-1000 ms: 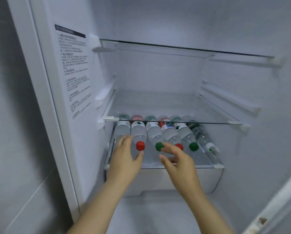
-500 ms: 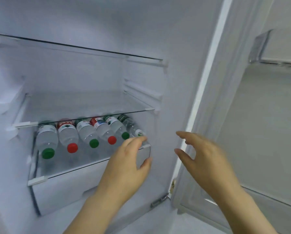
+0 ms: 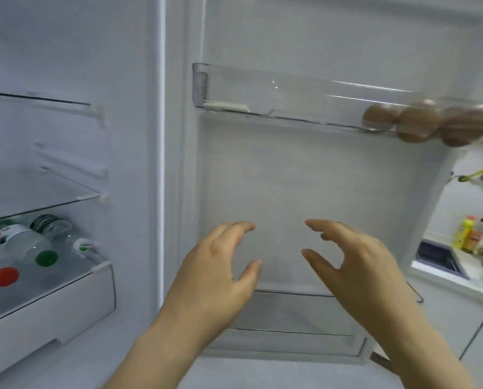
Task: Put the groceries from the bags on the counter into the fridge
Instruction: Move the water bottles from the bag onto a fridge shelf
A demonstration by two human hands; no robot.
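Note:
The fridge stands open, and its inner door panel [image 3: 305,178] fills the middle of the view. My left hand [image 3: 215,270] and my right hand [image 3: 355,265] hover in front of that panel, both empty with loosely bent fingers, a gap between them. At the lower left, several water bottles [image 3: 35,254] with red and green caps lie side by side on the glass cover of the white drawer [image 3: 52,307]. Brown kiwi-like fruits [image 3: 420,123] sit at the right end of the clear upper door bin [image 3: 262,91]. No grocery bags are in view.
A glass shelf [image 3: 38,197] sits above the bottles, with another higher up. A lower door bin [image 3: 291,343] runs beneath my hands. Past the door's right edge is a white counter [image 3: 459,282] with a dark sink and bottles [image 3: 476,234].
The view has swung right from the fridge interior to the inner door. Both hands left the bottles and moved right, empty, in front of the door panel.

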